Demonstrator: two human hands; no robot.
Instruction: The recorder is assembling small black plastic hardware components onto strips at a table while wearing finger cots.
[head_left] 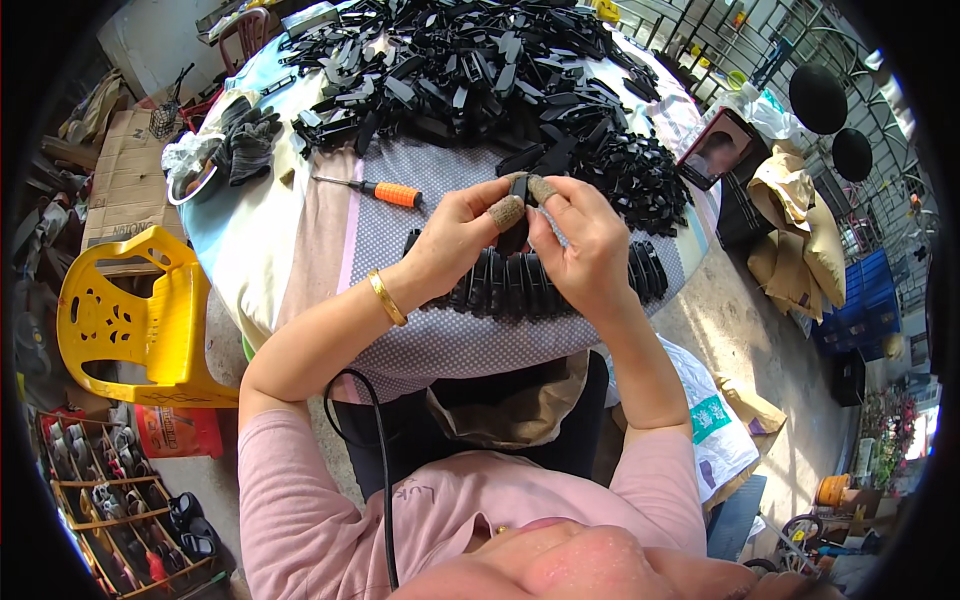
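My left hand point(472, 222) and my right hand point(588, 240) meet over the near part of the table, both closed on a small black plastic part point(519, 188). Brownish finger covers wrap some fingertips. Most of the part is hidden by the fingers. Just below the hands stands a curved row of black plastic pieces point(515, 288), set side by side. Beyond them rises a large heap of long black plastic pieces point(470, 75), with smaller black pieces point(640, 185) heaped at its right. An orange-handled screwdriver point(392, 193) lies left of my left hand.
A patterned cloth point(385, 340) covers the round table. Dark gloves point(248, 140) lie at its left, and a phone point(718, 148) stands at its right edge. A yellow chair point(135, 320) is at the left. A brown paper bag point(510, 405) rests at my lap; a black cable point(384, 470) hangs before me.
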